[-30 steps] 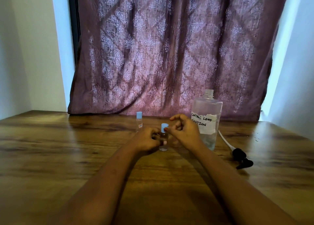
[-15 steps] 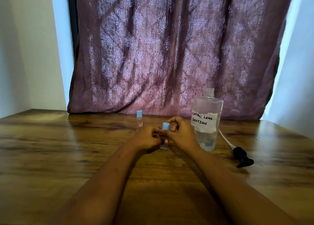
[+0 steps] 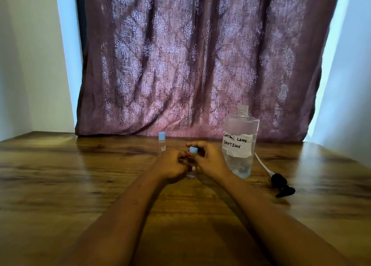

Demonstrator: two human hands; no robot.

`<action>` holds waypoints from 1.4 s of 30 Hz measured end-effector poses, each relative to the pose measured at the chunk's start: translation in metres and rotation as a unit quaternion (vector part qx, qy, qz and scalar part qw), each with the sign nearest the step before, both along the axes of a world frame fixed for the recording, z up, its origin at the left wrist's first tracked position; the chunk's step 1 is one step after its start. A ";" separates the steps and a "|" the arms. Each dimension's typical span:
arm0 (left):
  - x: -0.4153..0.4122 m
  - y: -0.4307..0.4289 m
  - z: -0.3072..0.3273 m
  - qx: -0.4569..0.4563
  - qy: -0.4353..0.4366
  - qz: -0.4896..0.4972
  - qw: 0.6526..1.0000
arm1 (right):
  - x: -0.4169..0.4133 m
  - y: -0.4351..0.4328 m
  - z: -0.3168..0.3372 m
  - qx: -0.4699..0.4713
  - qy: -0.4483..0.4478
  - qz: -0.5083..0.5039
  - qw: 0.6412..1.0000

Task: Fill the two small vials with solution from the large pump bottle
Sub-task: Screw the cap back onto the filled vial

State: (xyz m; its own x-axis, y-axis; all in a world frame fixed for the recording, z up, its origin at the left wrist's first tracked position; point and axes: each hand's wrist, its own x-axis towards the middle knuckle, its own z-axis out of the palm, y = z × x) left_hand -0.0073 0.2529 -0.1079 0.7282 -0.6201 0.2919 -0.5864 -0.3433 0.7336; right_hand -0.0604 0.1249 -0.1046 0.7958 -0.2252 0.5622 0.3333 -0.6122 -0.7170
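A second vial [image 3: 161, 143], capped, stands upright just behind the left hand [image 3: 172, 165], whose curled fingers grip the near vial [image 3: 191, 173] by its body. It is upright on the table [image 3: 80, 185], with its blue cap [image 3: 193, 149] pinched from above by the right hand [image 3: 209, 159]. Just right stands the open large bottle [image 3: 240, 149], its pump [image 3: 282, 187] lying farther right — both clear of the cap's way up.

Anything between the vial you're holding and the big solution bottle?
No loose object. Only the right hand, pinching the blue cap, sits between the vial and the large bottle. The cap is on, closing the vial's mouth. The pump lies beyond the bottle, clear.
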 end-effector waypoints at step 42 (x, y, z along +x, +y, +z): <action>0.069 0.045 -0.013 0.005 -0.091 0.299 0.950 | 0.110 0.036 0.045 -0.253 0.069 -0.040 0.964</action>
State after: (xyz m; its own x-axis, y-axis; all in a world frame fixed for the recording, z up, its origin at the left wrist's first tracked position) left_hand 0.0616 0.2978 -0.1205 0.8892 -0.1145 0.4431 -0.4010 -0.6613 0.6339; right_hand 0.0496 0.1607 -0.0595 0.8628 -0.0129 0.5053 0.1933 -0.9152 -0.3536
